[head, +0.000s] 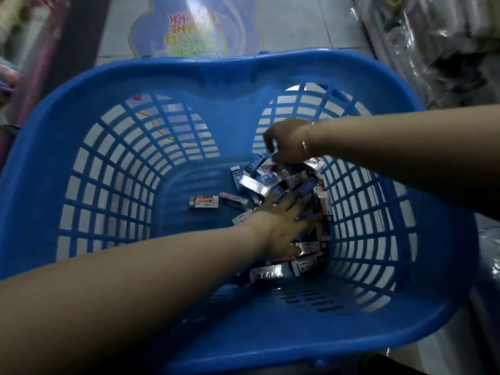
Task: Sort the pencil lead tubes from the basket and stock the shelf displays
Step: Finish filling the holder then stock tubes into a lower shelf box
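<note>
On a pale tiled shop floor (292,25), beside shelving hung with clear plastic wrap (443,44), we lean over a large blue basket (205,77), its moulded plastic walls cut into a lattice of slots. The pencil lead tubes (273,182), small flat packs with glossy printed labels, lie heaped against the right side of its floor, one stray pack (203,203) apart. Our left hand (281,220) lies flat on the heap, fingers straight and spread, holding nothing, likely raking packs for sorting. Our right hand (286,142), a thin bangle (306,142) at the wrist, curls down over the pile's far edge and appears to pinch a pack.
</note>
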Available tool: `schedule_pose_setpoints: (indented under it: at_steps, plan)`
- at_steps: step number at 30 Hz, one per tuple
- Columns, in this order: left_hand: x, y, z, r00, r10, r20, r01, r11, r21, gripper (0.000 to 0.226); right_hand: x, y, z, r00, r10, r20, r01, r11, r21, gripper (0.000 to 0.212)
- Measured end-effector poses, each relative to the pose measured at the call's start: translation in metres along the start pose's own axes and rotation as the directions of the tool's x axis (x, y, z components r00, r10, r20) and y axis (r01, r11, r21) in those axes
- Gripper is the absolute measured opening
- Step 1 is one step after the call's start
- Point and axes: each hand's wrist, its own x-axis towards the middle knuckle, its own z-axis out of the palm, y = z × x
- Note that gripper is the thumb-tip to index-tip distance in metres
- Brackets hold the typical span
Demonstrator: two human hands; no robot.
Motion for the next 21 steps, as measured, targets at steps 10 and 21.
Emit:
schedule_pose_setpoints:
  at_steps: [10, 21]
  plan:
    - [-0.048, -0.078, 0.015, 0.903, -0.385, 0.191, 0.390, 0.921, 0.013, 0.075, -0.004, 0.018, 0.019, 0.831, 0.388, 0.398, -0.461, 0.881, 0.104, 0.028]
    - [-0.050, -0.084, -0.027, 0.924, -0.290, -0.249, 0.278, 0.957, -0.083, 0.017, -0.009, 0.007, 0.013, 0.939, 0.111, 0.327, -0.323, 0.617, 0.718, 0.036]
